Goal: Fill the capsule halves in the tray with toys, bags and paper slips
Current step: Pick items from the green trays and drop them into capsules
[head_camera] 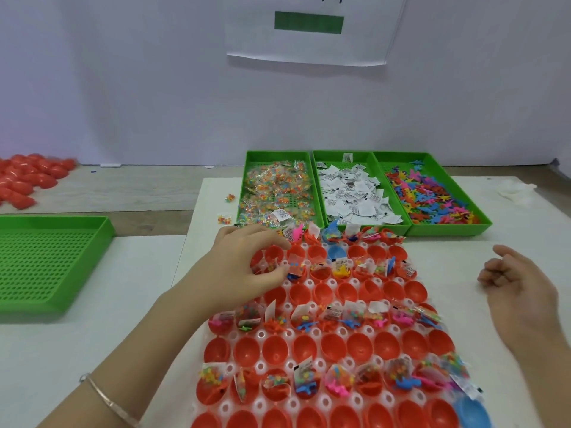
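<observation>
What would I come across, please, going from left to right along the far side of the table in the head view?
Pile of loose red capsule halves → bags of beads → paper slips → colourful toys.

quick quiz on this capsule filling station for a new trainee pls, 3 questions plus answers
1. Multiple choice: which of the three green bins at the back holds the paper slips? A left, B middle, C right.
2. True or false: the left hand is inside the perforated green tray.
3. Fill in: most capsule halves are red; a few are ____.
Key: 1 B. 2 False, it is over the white capsule tray. 3 blue.
</observation>
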